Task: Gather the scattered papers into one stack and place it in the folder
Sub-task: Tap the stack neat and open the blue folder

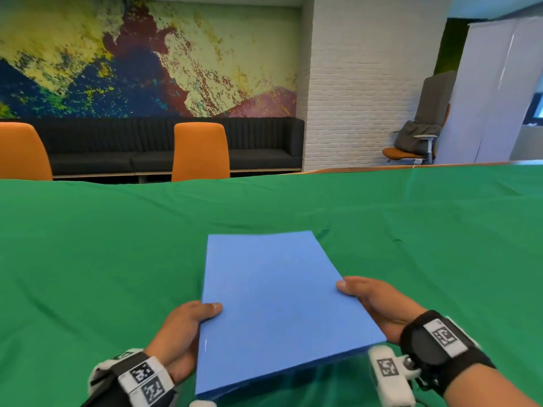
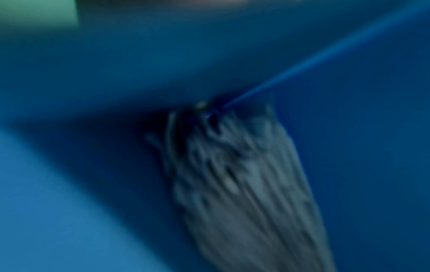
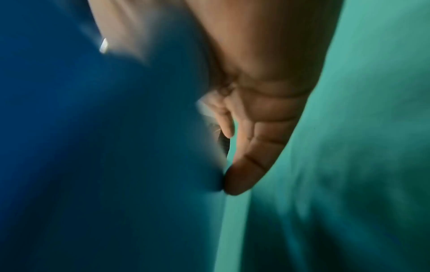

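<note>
Flat blue plastic folder (image 1: 282, 304), closed: gripped by left hand (image 1: 179, 333) at eight o'clock, right hand (image 1: 379, 306) at four; final set-down on green tablecloth (image 1: 117, 245) judged due.

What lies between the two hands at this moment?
Only the closed blue folder, seen in the head view: the left hand grips its left edge, the right hand its right edge.

The green-draped bench (image 1: 117, 245) lies open to the left, to the right and beyond the blue folder (image 1: 279, 304). Only that folder, held at both sides, stands in the middle. Two orange chairs (image 1: 199, 151) stand past the far edge.
</note>
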`<state>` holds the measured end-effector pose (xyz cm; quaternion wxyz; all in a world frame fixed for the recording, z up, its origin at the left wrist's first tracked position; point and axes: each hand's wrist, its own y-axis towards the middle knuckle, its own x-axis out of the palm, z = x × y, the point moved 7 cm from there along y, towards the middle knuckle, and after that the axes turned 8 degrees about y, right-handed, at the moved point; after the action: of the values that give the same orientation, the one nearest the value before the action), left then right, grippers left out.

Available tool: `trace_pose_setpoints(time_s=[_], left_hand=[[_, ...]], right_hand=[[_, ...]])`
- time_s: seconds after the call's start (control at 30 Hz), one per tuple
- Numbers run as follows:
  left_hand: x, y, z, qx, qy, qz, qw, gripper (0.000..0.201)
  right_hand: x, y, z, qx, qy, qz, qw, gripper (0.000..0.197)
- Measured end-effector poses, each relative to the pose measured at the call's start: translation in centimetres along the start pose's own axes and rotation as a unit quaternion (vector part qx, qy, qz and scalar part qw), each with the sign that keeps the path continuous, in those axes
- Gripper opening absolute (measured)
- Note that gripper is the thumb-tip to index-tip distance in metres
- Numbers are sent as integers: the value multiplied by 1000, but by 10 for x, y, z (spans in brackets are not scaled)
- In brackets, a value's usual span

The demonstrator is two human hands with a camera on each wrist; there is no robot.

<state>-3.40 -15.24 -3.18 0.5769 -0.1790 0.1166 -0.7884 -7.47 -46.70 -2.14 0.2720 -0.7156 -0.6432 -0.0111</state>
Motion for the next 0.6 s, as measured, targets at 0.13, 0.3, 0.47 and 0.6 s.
trace_pose_setpoints(time_s=[0.13,0.3,0.47,0.6], left_hand=[[55,9,29,67,4,-3,998,34],[171,50,41,73,20,-17,997,33],[260,101,40,88,34,-25,995,26],[298,148,24,79,56,-27,995,49]], right_hand=[[-44,-35,-19,-13,-29,-17,999,44],[-145,-47,-89,-57,-155,119,979,31],[-227,-46,-139,-50,-210,189,958,25],[-278,-21,-142,-24,-254,230,939,21]])
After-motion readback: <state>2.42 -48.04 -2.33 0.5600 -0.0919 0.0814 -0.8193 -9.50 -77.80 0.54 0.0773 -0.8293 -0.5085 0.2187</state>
